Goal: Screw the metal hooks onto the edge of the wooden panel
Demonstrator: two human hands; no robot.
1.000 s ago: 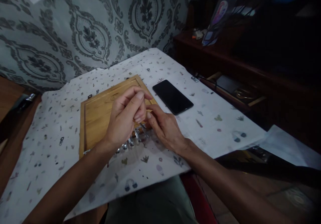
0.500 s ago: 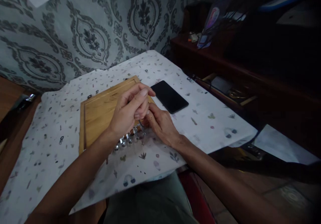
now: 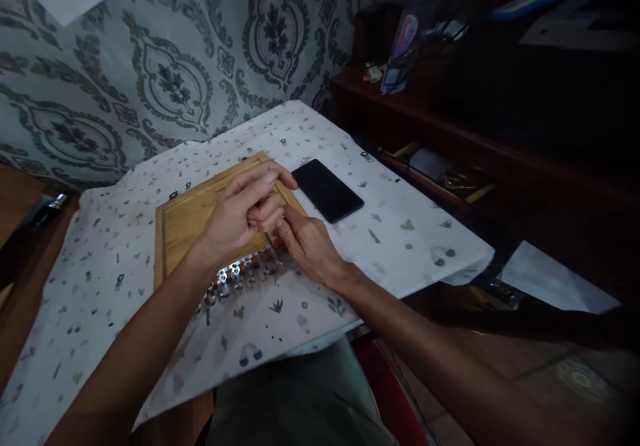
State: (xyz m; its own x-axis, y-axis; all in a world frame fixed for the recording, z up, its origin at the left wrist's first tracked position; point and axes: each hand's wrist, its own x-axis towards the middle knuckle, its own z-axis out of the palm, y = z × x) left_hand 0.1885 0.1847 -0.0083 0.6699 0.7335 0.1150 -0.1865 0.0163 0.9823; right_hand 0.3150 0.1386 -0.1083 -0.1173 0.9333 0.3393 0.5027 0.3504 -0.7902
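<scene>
My left hand (image 3: 240,206) is over the right part of a wooden board (image 3: 193,213), its fingers curled in and the index finger reaching over towards the right. Whatever its fingers hold, if anything, is hidden. Right beside it, my right hand (image 3: 313,243) has its fingers pressed together near the board's right corner. A thin dark metal piece (image 3: 271,239) shows at those fingertips; its far end is covered by the hands. Along the board's near edge runs a row of shiny, clip-like metal pieces (image 3: 235,274), partly behind my left wrist.
A black phone (image 3: 327,190) lies right of the board on the white patterned tablecloth (image 3: 400,246). To the right stand a dark red desk with a plastic bottle (image 3: 403,46) and an open drawer (image 3: 440,169). A patterned wall (image 3: 165,66) closes off the back.
The whole view has shifted slightly, so the table and hands appear a little further left. My hands stay together at the board's right side; more of the thin metal piece now shows.
</scene>
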